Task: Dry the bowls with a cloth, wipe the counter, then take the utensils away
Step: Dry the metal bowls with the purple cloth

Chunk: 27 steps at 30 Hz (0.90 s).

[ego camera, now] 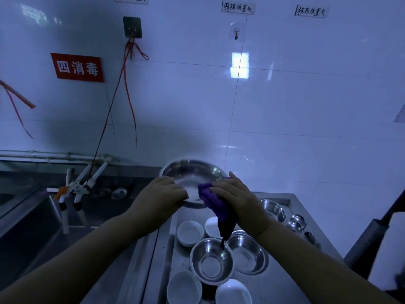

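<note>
Large steel bowl [192,176] held above the desk [274,281], tilted, its opening facing the person. Left hand [163,194] grips near rim; right hand [234,195] presses purple cloth [215,205] inside, tail hanging down. Red wall sign [77,68]: "四消毒".

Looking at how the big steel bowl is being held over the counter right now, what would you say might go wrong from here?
1. The left hand holds the large steel bowl only at its rim while the right hand rubs it with the purple cloth; that grip might slip, dropping it onto the bowls below.
2. The cloth's tail dangles into a small steel bowl and may drag or re-wet it.
</note>
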Each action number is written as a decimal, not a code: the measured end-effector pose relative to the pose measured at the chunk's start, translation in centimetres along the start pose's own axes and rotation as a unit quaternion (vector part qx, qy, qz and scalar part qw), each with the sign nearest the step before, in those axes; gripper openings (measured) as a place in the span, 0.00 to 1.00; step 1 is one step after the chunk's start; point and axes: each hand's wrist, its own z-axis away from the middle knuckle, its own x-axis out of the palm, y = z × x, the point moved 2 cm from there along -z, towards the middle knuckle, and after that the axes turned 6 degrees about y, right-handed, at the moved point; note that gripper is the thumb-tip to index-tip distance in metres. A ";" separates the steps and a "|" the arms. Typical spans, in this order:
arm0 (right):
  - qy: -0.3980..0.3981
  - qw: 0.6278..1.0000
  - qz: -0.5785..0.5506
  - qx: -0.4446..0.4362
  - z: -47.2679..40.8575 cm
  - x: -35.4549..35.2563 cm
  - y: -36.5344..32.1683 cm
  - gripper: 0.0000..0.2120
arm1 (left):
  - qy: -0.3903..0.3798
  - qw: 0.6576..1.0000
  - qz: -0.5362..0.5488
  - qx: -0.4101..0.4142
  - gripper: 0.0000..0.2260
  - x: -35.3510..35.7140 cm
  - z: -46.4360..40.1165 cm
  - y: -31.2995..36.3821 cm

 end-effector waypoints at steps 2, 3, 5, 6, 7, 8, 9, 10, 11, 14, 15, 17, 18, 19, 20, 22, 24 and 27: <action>0.041 0.988 -0.097 0.117 0.6 -0.7 0.5 0.15 | 0.007 0.989 0.111 -0.102 0.08 0.3 0.4 -0.6; 0.073 0.954 -0.186 0.223 0.7 -0.9 0.6 0.14 | 0.002 0.968 0.181 -0.174 0.10 0.7 0.6 -0.8; 0.134 0.877 -0.292 0.358 0.7 -0.6 0.5 0.17 | -0.006 0.892 0.327 -0.310 0.11 1.4 0.9 -0.7; 0.157 0.862 -0.297 0.379 0.7 -0.2 0.4 0.20 | 0.004 0.853 0.387 -0.350 0.11 1.7 1.0 -0.3; 0.165 0.851 -0.298 0.400 0.6 0.2 0.3 0.19 | 0.017 0.819 0.436 -0.374 0.10 2.0 0.9 0.2; 0.159 0.848 -0.293 0.412 0.4 0.7 0.2 0.18 | 0.024 0.788 0.475 -0.391 0.08 2.3 0.7 0.7; 0.143 0.854 -0.277 0.417 0.3 1.1 -0.2 0.20 | 0.028 0.759 0.507 -0.408 0.07 2.4 0.4 1.3; 0.125 0.867 -0.268 0.401 0.2 1.5 -0.7 0.23 | 0.032 0.733 0.532 -0.423 0.08 2.5 0.2 1.8; 0.114 0.881 -0.259 0.379 0.1 1.7 -1.2 0.27 | 0.042 0.709 0.552 -0.438 0.08 2.6 -0.1 2.1; 0.103 0.931 -0.190 0.293 0.0 2.0 -2.3 0.30 | 0.071 0.627 0.597 -0.496 0.15 2.9 -0.7 2.7; 0.090 0.947 -0.152 0.268 -0.1 2.1 -2.6 0.31 | 0.070 0.605 0.608 -0.508 0.18 2.9 -0.8 2.9; 0.046 0.973 -0.074 0.213 -0.1 2.5 -3.7 0.32 | 0.060 0.588 0.624 -0.512 0.22 3.0 -1.0 3.5; 0.023 0.982 -0.038 0.181 0.0 2.8 -4.4 0.31 | 0.065 0.575 0.630 -0.518 0.23 3.0 -1.1 3.7; 0.003 0.989 -0.009 0.150 0.1 3.1 -5.1 0.31 | 0.075 0.554 0.640 -0.527 0.22 3.0 -1.1 3.9; -0.008 0.992 0.015 0.124 0.3 3.4 -5.5 0.30 | 0.085 0.535 0.646 -0.538 0.22 3.0 -1.2 4.0; -0.016 0.995 0.045 0.090 0.3 3.4 -5.4 0.29 | 0.094 0.519 0.645 -0.553 0.21 2.9 -1.2 4.3; -0.003 0.995 0.042 0.086 -0.3 3.0 -4.7 0.27 | 0.110 0.518 0.641 -0.556 0.21 2.8 -1.3 4.4; 0.064 0.985 -0.031 0.157 -2.0 2.4 -3.8 0.24 | 0.136 0.527 0.644 -0.538 0.19 2.7 -1.4 4.5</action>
